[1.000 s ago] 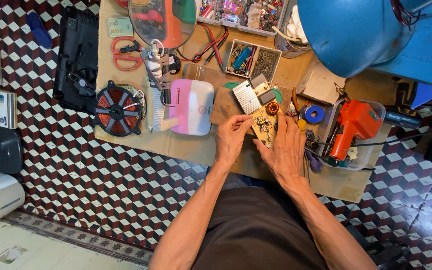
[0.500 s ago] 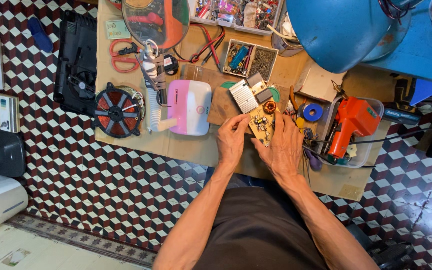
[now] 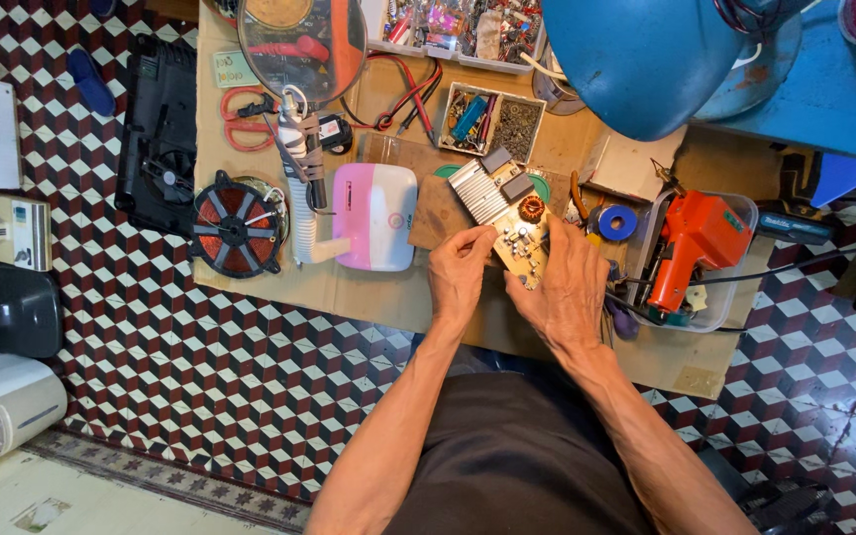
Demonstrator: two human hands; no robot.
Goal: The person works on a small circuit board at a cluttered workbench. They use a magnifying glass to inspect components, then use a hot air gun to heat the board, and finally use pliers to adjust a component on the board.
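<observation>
Holding one tan circuit board (image 3: 519,248) between them, the left hand (image 3: 460,273) and the right hand (image 3: 569,289) meet near the middle of the cardboard-covered worktable (image 3: 398,297). The left fingers pinch the board's left edge; the right fingers curl around its right side, thumb underneath. On the board sit one copper-wound ring coil (image 3: 531,208) and, at its far end, one ribbed silver heat sink (image 3: 480,190) with dark blocks beside it.

Just left of the hands lies one pink and white rounded box (image 3: 374,216), and touching its left side is one white tool with a black grip (image 3: 303,178). Farther left, at the table's edge, sits one round copper coil in a black spoked frame (image 3: 238,224). One pair of red-handled scissors (image 3: 246,117) lies beyond it, beside a small pale green label card (image 3: 234,69). One large round magnifying lens (image 3: 301,40) hangs over the far edge of the table.

To the right of the board are one blue tape roll (image 3: 618,222) and one clear plastic tub (image 3: 721,287) holding an orange soldering gun (image 3: 694,244). One small parts tray (image 3: 491,119) stands beyond the heat sink. One blue lamp shade (image 3: 652,57) covers the far right corner.
</observation>
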